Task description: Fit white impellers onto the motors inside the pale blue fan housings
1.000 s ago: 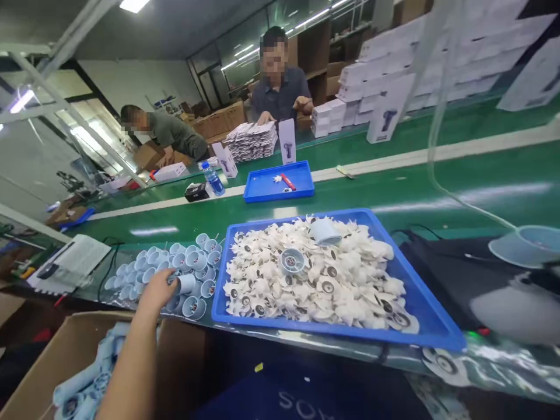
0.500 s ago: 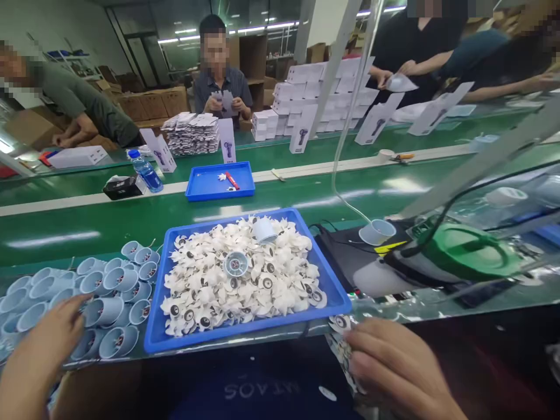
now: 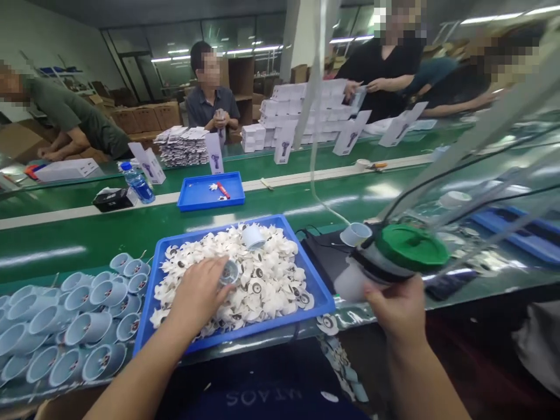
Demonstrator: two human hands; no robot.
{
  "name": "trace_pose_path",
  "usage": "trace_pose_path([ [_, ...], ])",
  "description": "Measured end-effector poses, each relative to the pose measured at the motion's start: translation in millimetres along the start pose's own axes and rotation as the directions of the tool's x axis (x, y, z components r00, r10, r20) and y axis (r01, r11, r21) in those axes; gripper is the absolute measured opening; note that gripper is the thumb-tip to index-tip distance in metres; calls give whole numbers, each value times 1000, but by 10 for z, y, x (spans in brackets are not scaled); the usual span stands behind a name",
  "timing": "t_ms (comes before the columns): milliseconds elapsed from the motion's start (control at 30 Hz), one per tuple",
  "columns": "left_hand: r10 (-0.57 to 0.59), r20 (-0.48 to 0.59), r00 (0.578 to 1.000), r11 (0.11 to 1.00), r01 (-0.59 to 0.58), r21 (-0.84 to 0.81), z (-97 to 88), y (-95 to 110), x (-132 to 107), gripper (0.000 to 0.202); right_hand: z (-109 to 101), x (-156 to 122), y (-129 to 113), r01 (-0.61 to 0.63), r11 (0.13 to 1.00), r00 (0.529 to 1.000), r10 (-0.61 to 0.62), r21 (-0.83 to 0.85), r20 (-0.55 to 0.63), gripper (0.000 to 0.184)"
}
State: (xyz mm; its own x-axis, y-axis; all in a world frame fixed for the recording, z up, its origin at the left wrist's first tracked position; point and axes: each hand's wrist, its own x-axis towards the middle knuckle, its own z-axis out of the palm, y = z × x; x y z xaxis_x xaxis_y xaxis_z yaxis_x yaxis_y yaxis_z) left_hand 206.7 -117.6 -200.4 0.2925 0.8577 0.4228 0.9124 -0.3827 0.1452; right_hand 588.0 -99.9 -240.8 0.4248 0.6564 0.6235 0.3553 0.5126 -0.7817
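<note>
My left hand reaches over the blue tray and closes round a small light-blue cup that has parts inside. Under it lies a heap of white fan blades with dark round hubs. Another light-blue cup rests on the heap's far side. At the right, my right hand is at a tilted container with a green lid. Its thumb lies along the near side, and its fingers curl beneath the lid, partly hidden.
Many light-blue cups crowd the left bench. A single cup stands behind the container. Across the green belt are a smaller blue tray, a water bottle, stacked white boxes and several co-workers. A slanted metal post crosses the right.
My left hand has moved right from the cup cluster to the cup on the fan blades. My right hand has left the tray's near corner for the green-lidded container. The view has turned right.
</note>
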Motion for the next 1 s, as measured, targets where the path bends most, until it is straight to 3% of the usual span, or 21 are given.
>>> trace_pose_path([
  [33, 8, -60, 998, 1000, -8, -2, 21, -9, -51, 52, -68, -21, -17, -34, 999, 999, 33, 34, 32, 66],
  [100, 27, -204, 979, 997, -40, -59, 2, -52, -230, 53, -202, -67, -103, -107, 982, 971, 69, 156, 227, 73],
  [200, 21, -393, 919, 940, -151, -304, -106, -78, -524, 52, -306, -83, -321, -249, 919, 823, 35, 305, 568, 73],
  [267, -47, -444, 895, 799, -234, -554, -154, -24, -640, 45, -254, -31, -496, -321, 860, 778, 0, 398, 628, 72],
  [367, -84, -300, 950, 497, -221, -839, -157, 154, -646, 53, 22, 101, -821, -477, 710, 757, 32, 519, 653, 69],
  [400, -44, -228, 973, 467, -182, -865, -153, 231, -612, 54, 154, 144, -951, -558, 650, 713, 58, 516, 699, 69],
  [433, 7, -174, 985, 500, -154, -853, -152, 313, -569, 53, 297, 180, -1088, -614, 588, 675, 48, 526, 736, 69],
  [500, 94, -123, 988, 660, -154, -735, -160, 479, -468, 50, 597, 221, -1363, -707, 500, 585, 17, 499, 811, 67],
  [567, 131, -135, 982, 784, -186, -592, -172, 622, -380, 53, 881, 210, -1599, -722, 446, 581, -27, 530, 814, 66],
  [700, 99, -198, 975, 820, -193, -539, -170, 778, -318, 58, 1262, 58, -1844, -648, 438, 677, -45, 623, 735, 65],
  [833, 92, -296, 951, 801, -247, -545, -138, 802, -351, 39, 1359, -87, -1872, -608, 490, 694, -55, 625, 718, 71],
  [1000, 71, -311, 948, 794, -243, -558, -91, 772, -382, 31, 1334, -120, -1923, -587, 609, 676, 7, 533, 737, 61],
])
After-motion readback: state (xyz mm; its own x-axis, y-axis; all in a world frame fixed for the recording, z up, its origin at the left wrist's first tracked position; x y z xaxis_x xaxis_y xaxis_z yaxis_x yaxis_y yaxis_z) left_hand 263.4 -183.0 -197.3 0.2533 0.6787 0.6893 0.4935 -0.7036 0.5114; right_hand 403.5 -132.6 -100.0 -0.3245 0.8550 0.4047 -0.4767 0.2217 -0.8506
